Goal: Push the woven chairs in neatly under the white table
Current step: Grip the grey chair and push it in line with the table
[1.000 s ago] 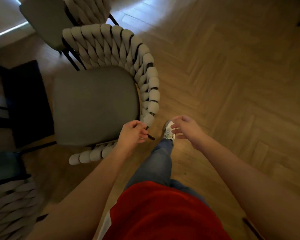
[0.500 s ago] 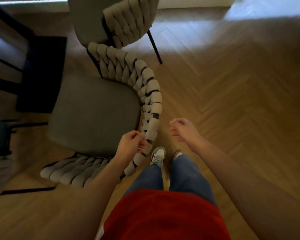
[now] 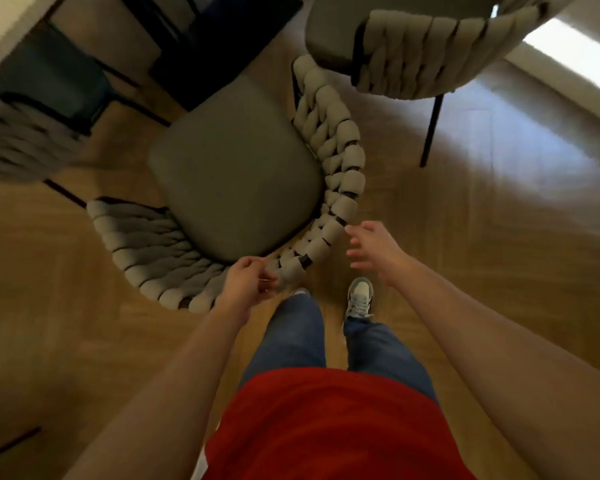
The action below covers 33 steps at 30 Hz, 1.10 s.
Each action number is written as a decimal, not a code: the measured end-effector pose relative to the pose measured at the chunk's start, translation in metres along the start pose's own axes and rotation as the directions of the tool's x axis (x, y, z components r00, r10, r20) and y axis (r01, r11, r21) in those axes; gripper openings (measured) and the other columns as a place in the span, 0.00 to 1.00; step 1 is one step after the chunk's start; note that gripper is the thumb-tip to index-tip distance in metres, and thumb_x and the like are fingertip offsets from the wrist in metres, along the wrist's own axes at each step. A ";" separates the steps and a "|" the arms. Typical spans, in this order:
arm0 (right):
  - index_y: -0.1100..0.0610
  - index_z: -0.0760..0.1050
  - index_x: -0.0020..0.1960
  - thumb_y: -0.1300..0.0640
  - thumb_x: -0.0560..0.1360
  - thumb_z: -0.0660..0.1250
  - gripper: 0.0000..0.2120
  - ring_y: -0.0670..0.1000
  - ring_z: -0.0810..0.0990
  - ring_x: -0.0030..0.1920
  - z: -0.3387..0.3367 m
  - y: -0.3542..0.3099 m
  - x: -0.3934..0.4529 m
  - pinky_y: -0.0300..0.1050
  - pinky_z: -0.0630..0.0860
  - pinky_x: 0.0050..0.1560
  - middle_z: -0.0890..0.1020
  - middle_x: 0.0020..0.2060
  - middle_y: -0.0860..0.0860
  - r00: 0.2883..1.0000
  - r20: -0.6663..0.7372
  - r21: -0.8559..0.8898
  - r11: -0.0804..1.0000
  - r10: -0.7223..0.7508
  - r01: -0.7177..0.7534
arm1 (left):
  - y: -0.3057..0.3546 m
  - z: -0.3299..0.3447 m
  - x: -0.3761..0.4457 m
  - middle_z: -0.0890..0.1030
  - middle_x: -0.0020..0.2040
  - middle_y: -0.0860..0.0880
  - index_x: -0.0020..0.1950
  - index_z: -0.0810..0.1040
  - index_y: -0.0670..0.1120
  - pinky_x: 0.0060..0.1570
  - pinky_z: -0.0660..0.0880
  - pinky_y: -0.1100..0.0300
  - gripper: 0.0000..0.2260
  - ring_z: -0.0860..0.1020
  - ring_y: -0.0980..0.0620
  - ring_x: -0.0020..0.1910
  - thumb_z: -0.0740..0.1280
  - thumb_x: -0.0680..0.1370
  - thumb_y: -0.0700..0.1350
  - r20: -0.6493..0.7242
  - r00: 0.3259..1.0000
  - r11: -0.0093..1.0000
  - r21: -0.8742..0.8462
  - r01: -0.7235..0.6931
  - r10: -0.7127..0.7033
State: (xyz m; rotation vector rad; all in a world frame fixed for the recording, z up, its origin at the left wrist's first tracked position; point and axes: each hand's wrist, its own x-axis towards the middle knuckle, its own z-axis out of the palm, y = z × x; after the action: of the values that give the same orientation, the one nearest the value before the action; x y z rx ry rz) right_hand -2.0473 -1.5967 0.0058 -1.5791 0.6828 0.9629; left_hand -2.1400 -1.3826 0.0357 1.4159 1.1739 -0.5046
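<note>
Left hand (image 3: 248, 282) grips the woven chair (image 3: 236, 174) backrest, right hand (image 3: 373, 249) released beside it; one-sided push risks swinging it into neighbouring chair (image 3: 430, 53).

Left hand (image 3: 248, 282) at 9 o'clock of centre, fingers curled, pinching. Right hand (image 3: 373, 249) at 2 o'clock from it, fingers spread, loose. Both forearms extended forward.

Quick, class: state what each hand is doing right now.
Left hand: grips the woven chair back.
Right hand: open, fingers spread beside the chair back, holding nothing.
</note>
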 end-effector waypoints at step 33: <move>0.58 0.68 0.69 0.58 0.74 0.73 0.26 0.60 0.81 0.56 0.049 -0.055 0.105 0.67 0.76 0.57 0.80 0.58 0.59 0.976 -0.082 0.362 0.918 0.204 -0.161 | -0.014 -0.032 0.065 0.76 0.66 0.41 0.72 0.66 0.44 0.45 0.78 0.42 0.23 0.77 0.38 0.60 0.62 0.81 0.54 -0.272 0.812 0.579 -0.809 0.097 -0.516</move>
State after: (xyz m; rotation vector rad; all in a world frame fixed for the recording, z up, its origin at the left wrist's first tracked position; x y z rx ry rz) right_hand -1.9598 -1.5301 -0.0596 -1.2744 1.0415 0.8297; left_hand -2.1362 -1.3320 -0.0180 0.5497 1.8000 0.1727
